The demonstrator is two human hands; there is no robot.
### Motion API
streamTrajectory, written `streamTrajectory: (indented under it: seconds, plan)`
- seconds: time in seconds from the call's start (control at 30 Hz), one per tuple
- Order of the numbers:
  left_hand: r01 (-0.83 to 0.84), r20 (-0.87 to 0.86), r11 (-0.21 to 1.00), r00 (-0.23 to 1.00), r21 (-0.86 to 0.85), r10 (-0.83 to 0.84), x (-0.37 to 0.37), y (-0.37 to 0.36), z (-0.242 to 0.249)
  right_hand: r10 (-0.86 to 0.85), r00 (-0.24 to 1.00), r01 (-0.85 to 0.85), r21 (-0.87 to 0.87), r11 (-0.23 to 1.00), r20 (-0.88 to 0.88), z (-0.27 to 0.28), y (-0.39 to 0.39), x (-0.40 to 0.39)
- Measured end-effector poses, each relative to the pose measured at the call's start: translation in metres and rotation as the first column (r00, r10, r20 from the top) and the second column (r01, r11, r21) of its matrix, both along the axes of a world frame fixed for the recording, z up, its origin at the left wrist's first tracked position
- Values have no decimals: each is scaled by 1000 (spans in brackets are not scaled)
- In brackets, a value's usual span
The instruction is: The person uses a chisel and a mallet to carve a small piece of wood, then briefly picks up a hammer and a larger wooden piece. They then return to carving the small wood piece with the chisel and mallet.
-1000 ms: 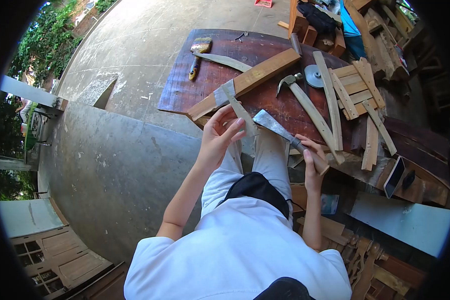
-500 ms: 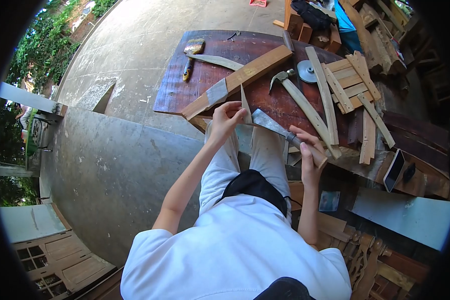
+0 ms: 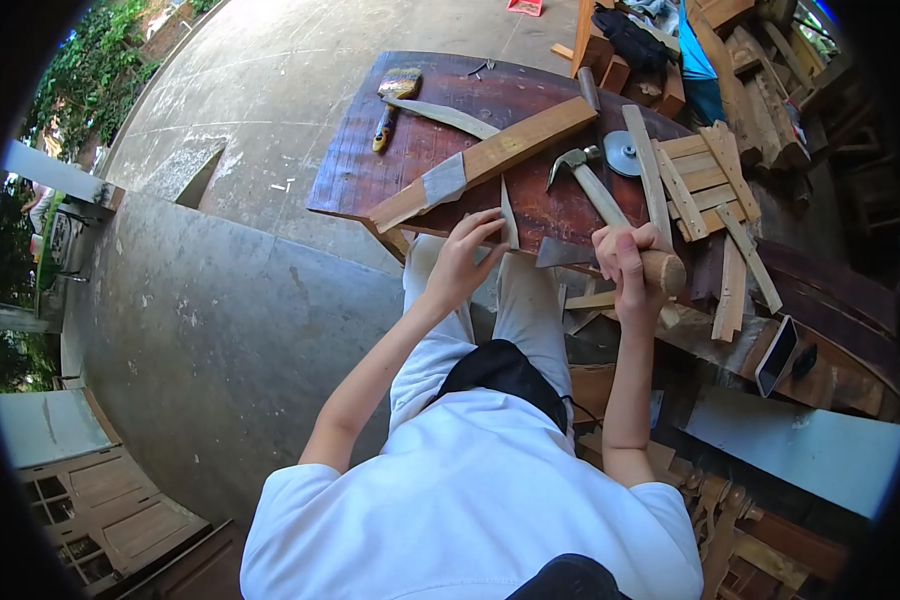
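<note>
On the left of the tabletop (image 3: 450, 85) lies a brush (image 3: 383, 130), its bristles just beside the tip of a curved wooden strip (image 3: 450, 116). Next comes a thick wooden beam (image 3: 530, 140) with a grey band around it. In front of this, at the near edge, the left hand (image 3: 460, 262) has a thin pale sliver of wood (image 3: 510, 215) between thumb and fingers, its point towards the beam. To its right, the right hand (image 3: 630, 262) is closed around the handle of a broad-bladed tool (image 3: 562, 252). The grip has just changed from a looser finger hold to a fuller wrap, and the blade has drawn back from the sliver. That probably means the wood is now steadied by the left hand alone. A hammer (image 3: 574, 160) extends beneath the right hand, with a metal disc (image 3: 622, 153) just beside its head
</note>
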State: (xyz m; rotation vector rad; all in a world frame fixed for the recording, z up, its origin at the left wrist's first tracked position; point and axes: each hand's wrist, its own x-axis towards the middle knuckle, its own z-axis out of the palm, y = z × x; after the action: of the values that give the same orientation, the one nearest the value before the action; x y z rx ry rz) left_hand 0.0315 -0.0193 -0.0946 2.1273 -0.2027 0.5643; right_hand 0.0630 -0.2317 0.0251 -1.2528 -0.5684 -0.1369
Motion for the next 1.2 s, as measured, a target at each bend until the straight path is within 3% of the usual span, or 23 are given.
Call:
streamTrajectory:
  seconds: [0.07,0.2,0.37,0.47,0.53,1.2]
  plan:
    - [93,9,996,996,-9,-93,-4,3,-6,59,997,-60,26,998,44,4,8,7]
    - [69,41,997,997,22,-70,-1,2,-12,97,993,-105,134,985,61,14,33,21]
    - [6,79,999,997,48,-10,2,-3,-17,109,994,-111,117,987,21,16,41,30]
    - [-17,92,999,996,46,13,4,-4,-19,115,993,-115,12,993,17,17,45,31]
    - [-25,94,998,995,50,20,5,-5,-20,143,990,-142,124,982,-5,14,46,33]
    - [-39,113,999,993,33,35,6,-4,-23,79,996,-77,27,997,-43,21,58,35]
